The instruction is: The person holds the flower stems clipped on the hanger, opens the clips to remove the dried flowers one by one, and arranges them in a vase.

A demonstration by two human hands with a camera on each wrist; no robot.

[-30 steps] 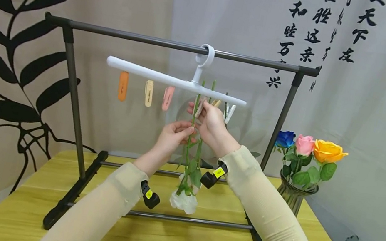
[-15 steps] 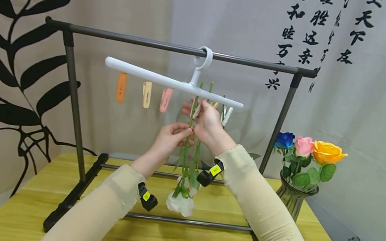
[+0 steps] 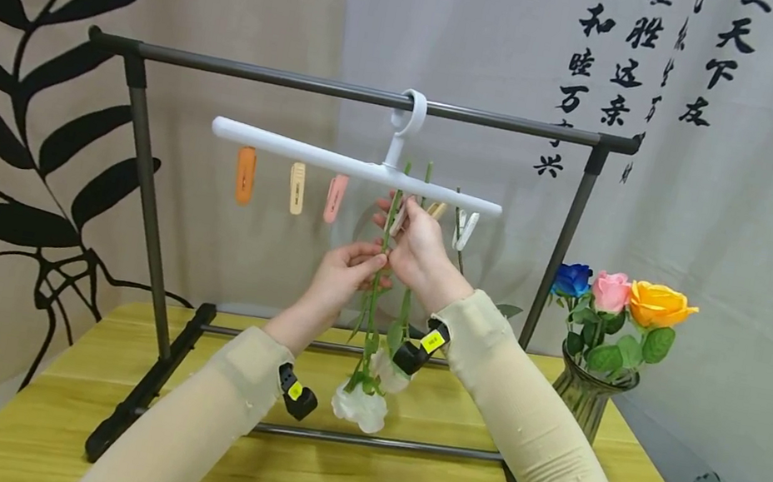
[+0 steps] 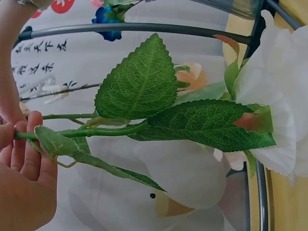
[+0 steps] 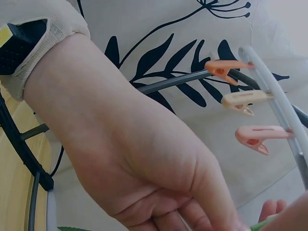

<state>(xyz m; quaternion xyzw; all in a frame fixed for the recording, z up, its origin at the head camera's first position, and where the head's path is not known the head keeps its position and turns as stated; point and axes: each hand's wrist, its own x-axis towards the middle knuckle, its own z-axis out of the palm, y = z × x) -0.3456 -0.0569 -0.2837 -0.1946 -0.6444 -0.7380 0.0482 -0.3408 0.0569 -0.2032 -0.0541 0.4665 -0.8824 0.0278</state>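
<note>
Where six clips (image 3: 245, 176) hang, the left grip (image 3: 350, 269) pinches one stem (image 4: 108, 131), the right grip (image 3: 423, 248) one clip (image 3: 399, 219).

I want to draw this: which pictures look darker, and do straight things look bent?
Head view: brightest, with the white hanger straight; left wrist view: dimmer, a rack bar bowing; right wrist view: also dim, except its bright top right corner, and the white hanger looks curved.

One hanger (image 3: 324, 154); six clothespins (image 3: 336, 199); one vase (image 3: 591, 396) holding three roses (image 3: 610, 292).

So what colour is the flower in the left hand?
White petals; clearest in the left wrist view.
</note>
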